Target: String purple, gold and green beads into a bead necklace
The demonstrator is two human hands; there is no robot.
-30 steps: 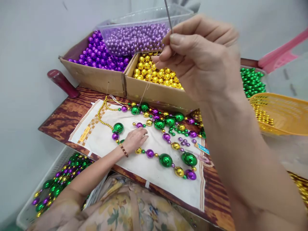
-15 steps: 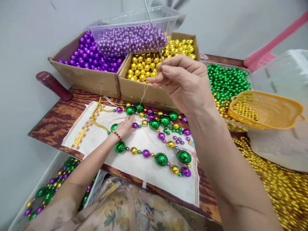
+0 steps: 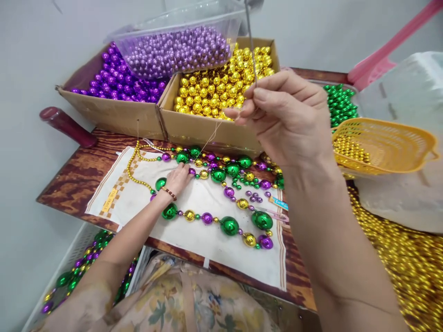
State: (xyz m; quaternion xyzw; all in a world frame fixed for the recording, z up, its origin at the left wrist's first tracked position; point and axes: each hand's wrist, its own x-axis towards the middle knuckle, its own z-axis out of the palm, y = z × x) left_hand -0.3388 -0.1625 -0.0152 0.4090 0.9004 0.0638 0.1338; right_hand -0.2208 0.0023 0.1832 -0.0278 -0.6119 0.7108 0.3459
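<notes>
My right hand [image 3: 289, 110] is raised in front of the boxes, thumb and fingers pinching a long thin metal needle [image 3: 251, 46] that points up. A thin thread [image 3: 208, 139] slants from below this hand down to the beads by my left hand. My left hand [image 3: 179, 179] rests low on the cloth, its fingers curled on the bead strand [image 3: 229, 226] beside a purple bead. Its fingertips are partly hidden. Large green, gold and purple beads with small ones between them loop over the white cloth [image 3: 207, 249]. Small gold beads [image 3: 130, 170] form the strand's left part.
Cardboard boxes hold purple beads [image 3: 128, 85] and gold beads [image 3: 211, 92]; a clear tub [image 3: 176, 50] of lilac beads sits on top. At right are green beads [image 3: 341, 103], a yellow basket [image 3: 391, 143] and heaped gold beads [image 3: 398, 258]. A dark red bottle [image 3: 67, 127] stands left.
My right hand with the needle has moved right, and the thread slants more. My left hand's fingers have drawn in at the strand. The view has shifted slightly.
</notes>
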